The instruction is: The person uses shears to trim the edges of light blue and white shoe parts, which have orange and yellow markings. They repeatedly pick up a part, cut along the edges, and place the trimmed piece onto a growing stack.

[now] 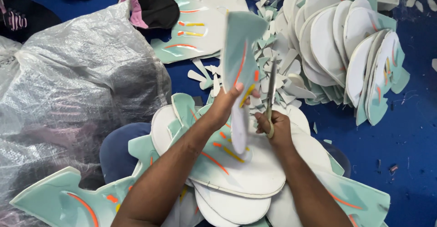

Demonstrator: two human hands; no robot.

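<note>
My left hand [226,103] grips a pale green foam sole piece [240,58] with orange and yellow stripes, holding it upright on edge. My right hand [274,127] holds a pair of scissors [271,90] with the blades pointing up, right beside the sole's edge. Both hands hover over a heap of similar uncut foam sole sheets [241,172] lying on my lap.
A row of trimmed white soles [341,49] leans at the upper right. Foam offcuts [277,67] litter the blue floor [405,154] behind my hands. A large clear plastic sack [77,86] sits at the left. A black and pink item [152,10] lies at the top.
</note>
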